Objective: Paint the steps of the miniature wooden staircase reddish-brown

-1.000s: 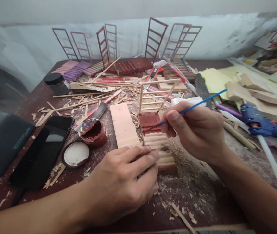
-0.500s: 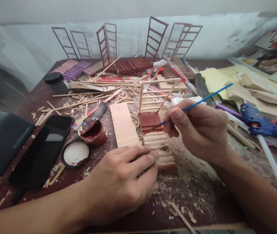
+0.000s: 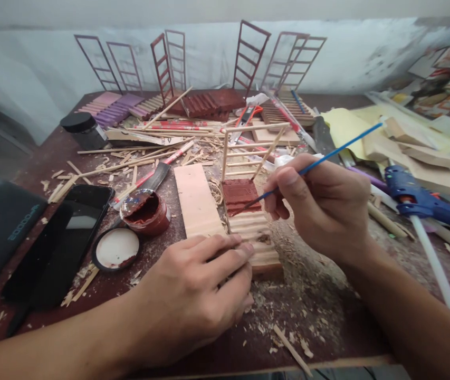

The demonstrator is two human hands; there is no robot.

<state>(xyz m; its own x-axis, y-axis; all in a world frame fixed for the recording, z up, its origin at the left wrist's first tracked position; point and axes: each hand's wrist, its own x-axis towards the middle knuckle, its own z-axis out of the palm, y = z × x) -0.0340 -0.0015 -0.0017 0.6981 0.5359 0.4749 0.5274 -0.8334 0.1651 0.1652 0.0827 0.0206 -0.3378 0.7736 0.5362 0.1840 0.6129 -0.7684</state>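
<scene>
My right hand point(image 3: 319, 206) pinches a thin blue paintbrush point(image 3: 341, 148), its tip against the ridged wooden block point(image 3: 244, 224). Dark red paint point(image 3: 240, 194) covers the block's far end; the nearer ridges are bare wood. A small ladder-like frame point(image 3: 244, 158) of pale sticks rises from the painted end. My left hand point(image 3: 204, 290) is closed over the block's near left side, its thumb hidden. Left of the block lies a flat pale board point(image 3: 198, 200). Beyond that stands an open jar of red paint point(image 3: 145, 214), with its white-lined lid point(image 3: 117, 248) beside it.
A phone point(image 3: 68, 232) and a dark power bank point(image 3: 3, 227) lie at the left. At the right is a blue glue gun point(image 3: 418, 195). Painted ridged blocks with ladder frames point(image 3: 250, 58) stand along the wall. Wood shavings and sticks point(image 3: 130, 166) litter the table.
The whole view has shifted a little, so most things sit slightly further left and higher. The brush tip stays on the painted area's near edge; both hands keep their holds.
</scene>
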